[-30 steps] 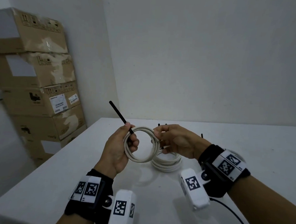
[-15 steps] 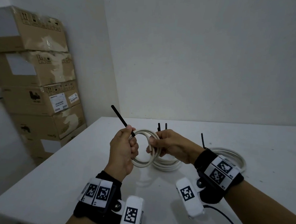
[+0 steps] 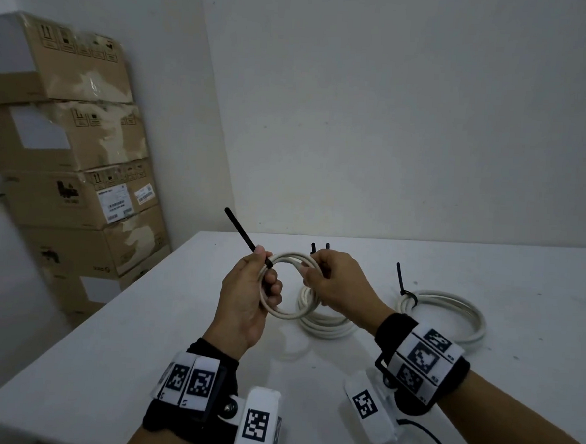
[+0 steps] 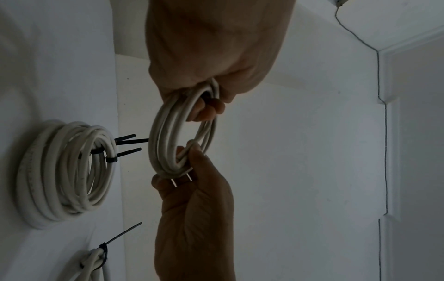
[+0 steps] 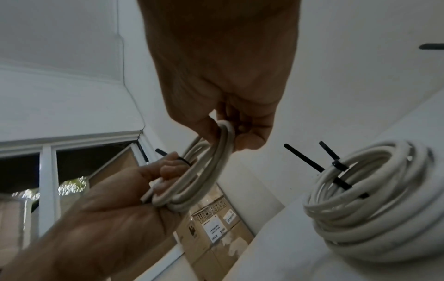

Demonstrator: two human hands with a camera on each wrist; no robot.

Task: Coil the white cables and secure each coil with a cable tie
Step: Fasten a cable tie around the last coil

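Observation:
My two hands hold a small white cable coil above the white table. The left hand grips the coil's left side together with a black cable tie whose tail sticks up and to the left. My right hand pinches the coil's right side. The left wrist view has the coil between the left hand above and the right hand below. The right wrist view shows the right hand pinching the coil from above and the left hand holding it lower down.
A stack of tied white coils lies on the table just behind my hands, black tie tails pointing up. Another tied coil lies to the right. Cardboard boxes are stacked on the floor at the left, past the table's left edge.
My hands have come closer together, the right hand moving left along the coil. The coil has turned more edge-on. The tie tail still points up and left.

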